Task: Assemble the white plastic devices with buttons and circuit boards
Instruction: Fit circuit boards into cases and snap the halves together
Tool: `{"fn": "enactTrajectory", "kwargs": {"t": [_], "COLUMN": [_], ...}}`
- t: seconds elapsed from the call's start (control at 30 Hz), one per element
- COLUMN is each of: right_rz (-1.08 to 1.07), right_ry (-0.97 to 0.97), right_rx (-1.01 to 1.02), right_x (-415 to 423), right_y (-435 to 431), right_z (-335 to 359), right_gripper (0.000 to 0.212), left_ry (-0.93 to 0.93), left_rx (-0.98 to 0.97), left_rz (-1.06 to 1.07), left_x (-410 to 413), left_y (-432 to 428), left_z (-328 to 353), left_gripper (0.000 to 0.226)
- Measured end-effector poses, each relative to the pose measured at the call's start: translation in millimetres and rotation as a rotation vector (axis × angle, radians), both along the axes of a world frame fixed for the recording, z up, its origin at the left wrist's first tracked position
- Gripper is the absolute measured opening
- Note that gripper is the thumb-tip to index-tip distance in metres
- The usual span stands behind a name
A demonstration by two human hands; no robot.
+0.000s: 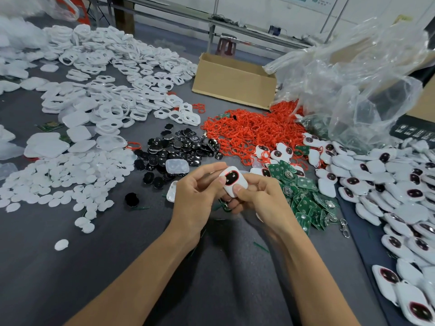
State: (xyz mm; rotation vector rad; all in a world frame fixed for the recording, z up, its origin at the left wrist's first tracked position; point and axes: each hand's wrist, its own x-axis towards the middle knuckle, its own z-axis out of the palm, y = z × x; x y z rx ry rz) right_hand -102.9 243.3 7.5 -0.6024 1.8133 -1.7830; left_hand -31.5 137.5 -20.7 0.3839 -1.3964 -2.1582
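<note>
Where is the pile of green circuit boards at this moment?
In the head view, the circuit boards lie on the table just right of the right hand, between the red rings behind them and the finished white devices farther right.

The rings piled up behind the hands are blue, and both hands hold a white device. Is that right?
Not quite. The head view shows the rings are red, not blue. The rest is right: they are piled up behind the hands, and the left hand and right hand both hold a white device.
</note>
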Motion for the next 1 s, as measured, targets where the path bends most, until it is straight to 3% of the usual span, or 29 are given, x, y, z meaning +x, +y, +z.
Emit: {"fn": "enactTrajectory", "kwargs": {"t": [0.13,0.2,0.27,0.33,0.43,0.57,0.7,0.77,0.87,1.0], "right_rz": [-0.253,-0.476,-0.593,-0.595,-0.591,-0.667,-0.557,-0.474,-0.372,-0.371], "right_ry": [0.044,-0.048,-0.237,-0.35,-0.192,0.3,0.818,0.877,0.837,0.87], "right_rx": [-0.09,-0.355,-0.69,-0.751,-0.468,-0.042,0.567,0.722,0.801,0.977], "right_x": [-8.8,-22.5,-35.0,-42.6,-42.3,-36.6,-30.5,-31.3,-31.6,-31.2], "right_y": [11.0,25.2,42.2,51.0,45.5,34.7,37.0,37.5,35.2,35.7], "right_z": [12.5,21.2,23.7,21.2,14.4,7.6,-0.4,-1.2,-3.6,-8.8], "right_gripper": [0.015,0.022,0.043,0.048,0.042,0.04,0.047,0.042,0.031,0.045], "left_ry": [0.052,0.047,0.039,0.033,0.019,0.004,-0.035,-0.051,-0.067,-0.076], "left_rx": [0.118,0.102,0.068,0.037,0.007,-0.073,-0.188,-0.21,-0.242,-0.298], "left_rz": [0.069,0.082,0.084,0.083,0.082,0.106,0.143,0.154,0.152,0.161], "left_x": [1.7,2.3,2.6,2.8,3.0,2.9,2.1,2.0,1.8,2.8], "left_y": [-3.5,-4.2,-3.6,-2.9,-3.2,-2.6,-1.9,-2.7,-2.8,-0.8], "left_z": [2.3,2.1,2.2,2.7,2.0,0.9,-1.4,-2.8,-3.8,-3.0], "left_gripper": [0.019,0.015,0.015,0.016,0.017,0.018,0.024,0.027,0.029,0.033]}}
